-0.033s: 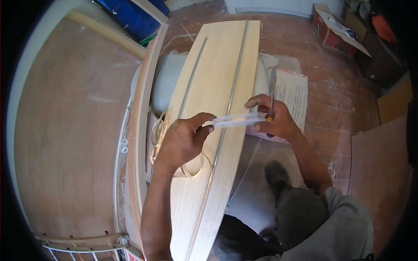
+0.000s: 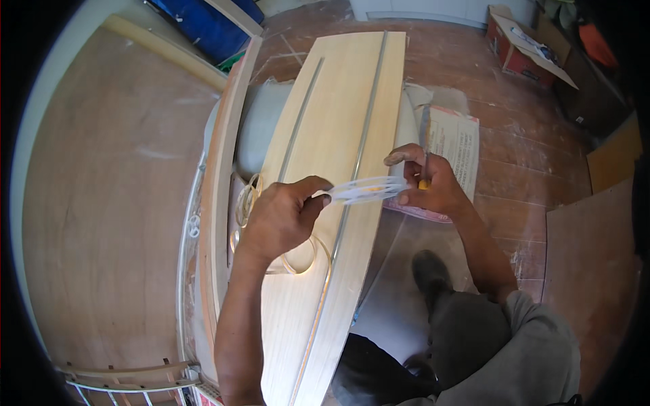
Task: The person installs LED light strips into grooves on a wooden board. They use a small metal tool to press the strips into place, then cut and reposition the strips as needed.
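Note:
Between my hands spans a bundle of looped, translucent white strips, slightly blurred. My left hand pinches its left end between thumb and forefinger. At the other end, my right hand holds the loops with curled fingers, and a thin tool with a yellow part is also in its grip; the tool's kind is unclear. Beneath lies a long pale wooden board with two narrow metal channels. A coiled light strip rests on the board beside my left wrist, and part of the near channel glows orange.
A wooden frame edge runs along the board's left side, next to a large brown panel. A printed sack lies on the right. An open cardboard box stands far right. My shoe is near the board.
The white loops have spread further apart between my hands. The thin tool in my right hand has tilted, so less of its shaft shows above the fingers.

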A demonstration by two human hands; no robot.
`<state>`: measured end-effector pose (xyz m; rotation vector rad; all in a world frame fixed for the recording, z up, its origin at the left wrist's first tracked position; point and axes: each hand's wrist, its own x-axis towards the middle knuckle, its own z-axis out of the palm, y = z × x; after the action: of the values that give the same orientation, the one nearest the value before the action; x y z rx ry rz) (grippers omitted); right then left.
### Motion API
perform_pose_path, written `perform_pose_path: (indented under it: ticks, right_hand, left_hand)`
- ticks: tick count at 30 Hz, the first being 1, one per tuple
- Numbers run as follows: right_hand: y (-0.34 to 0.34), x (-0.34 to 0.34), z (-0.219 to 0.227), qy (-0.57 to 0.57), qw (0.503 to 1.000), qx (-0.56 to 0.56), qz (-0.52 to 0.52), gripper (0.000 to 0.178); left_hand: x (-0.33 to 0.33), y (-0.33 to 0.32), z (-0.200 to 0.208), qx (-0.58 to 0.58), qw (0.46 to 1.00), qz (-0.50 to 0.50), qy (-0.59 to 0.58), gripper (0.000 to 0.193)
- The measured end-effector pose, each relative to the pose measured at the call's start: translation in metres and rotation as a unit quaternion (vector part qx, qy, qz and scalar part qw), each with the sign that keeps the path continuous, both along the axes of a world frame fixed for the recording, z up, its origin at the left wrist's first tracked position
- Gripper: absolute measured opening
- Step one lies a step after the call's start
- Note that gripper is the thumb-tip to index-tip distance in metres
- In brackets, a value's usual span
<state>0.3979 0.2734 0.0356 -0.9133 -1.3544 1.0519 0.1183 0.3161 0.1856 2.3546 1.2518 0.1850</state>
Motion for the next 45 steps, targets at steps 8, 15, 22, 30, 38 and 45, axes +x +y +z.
perform_pose_path:
  ticks: [8, 15, 22, 30, 38, 45]
  right_hand:
    - [-0.006, -0.037, 0.027, -0.212, 0.971, 0.114, 0.018, 0.077]
    - [-0.007, -0.042, 0.029, -0.229, 0.972, 0.008, -0.057, 0.091]
    - [-0.003, -0.056, 0.013, 0.089, 0.987, -0.094, 0.09, 0.061]
    - [-0.011, -0.018, 0.019, 0.073, 0.964, -0.14, 0.212, 0.032]
    - [-0.011, -0.02, 0.018, 0.017, 0.977, -0.109, 0.184, 0.027]
    - [0.002, -0.029, 0.025, -0.062, 0.971, -0.117, 0.201, 0.027]
  left_hand:
    - [0.011, 0.016, 0.026, 0.039, 0.994, -0.099, -0.028, 0.012]
    - [-0.001, 0.031, 0.074, -0.029, 0.998, -0.034, -0.032, 0.012]
    - [0.009, 0.022, 0.072, -0.029, 0.996, -0.065, -0.045, 0.012]
    - [-0.032, 0.036, 0.067, -0.075, 0.991, -0.113, 0.006, 0.012]
    - [-0.02, 0.012, 0.04, -0.152, 0.985, -0.082, 0.007, 0.023]
    - [-0.01, 0.008, 0.01, -0.128, 0.975, -0.18, 0.036, 0.017]
